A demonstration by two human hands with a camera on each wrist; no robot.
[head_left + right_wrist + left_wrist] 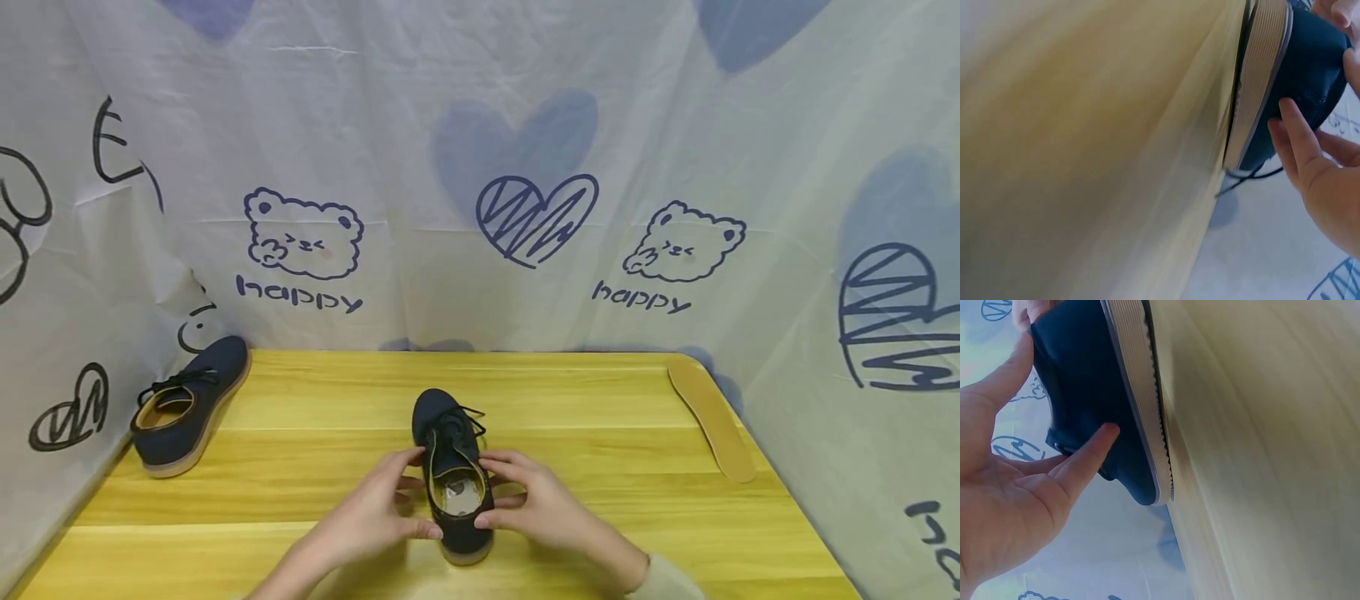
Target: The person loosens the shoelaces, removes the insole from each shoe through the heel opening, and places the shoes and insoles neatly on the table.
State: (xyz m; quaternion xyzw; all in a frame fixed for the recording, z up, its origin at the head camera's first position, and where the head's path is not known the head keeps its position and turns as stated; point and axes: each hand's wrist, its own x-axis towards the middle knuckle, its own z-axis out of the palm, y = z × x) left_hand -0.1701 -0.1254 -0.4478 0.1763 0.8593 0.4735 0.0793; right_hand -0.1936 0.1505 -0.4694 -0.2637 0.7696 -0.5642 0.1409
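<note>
A dark navy lace-up shoe (451, 467) stands on the wooden table, toe pointing away, with its pale inside showing through the opening. My left hand (378, 508) holds its left side, thumb near the heel and fingers farther forward. On the opposite side my right hand (536, 504) holds it in much the same way, thumb by the heel. The left wrist view shows fingertips on the dark upper (1085, 375) above the ribbed pale sole (1138, 381). In the right wrist view, fingers (1300, 134) touch the upper, and a loose lace (1250, 176) hangs near the toe.
A matching navy shoe (191, 408) stands at the table's left edge. A tan insole (712, 421) lies near the right edge. White printed cloth (420, 275) hangs behind and on both sides of the yellow wooden table (315, 433).
</note>
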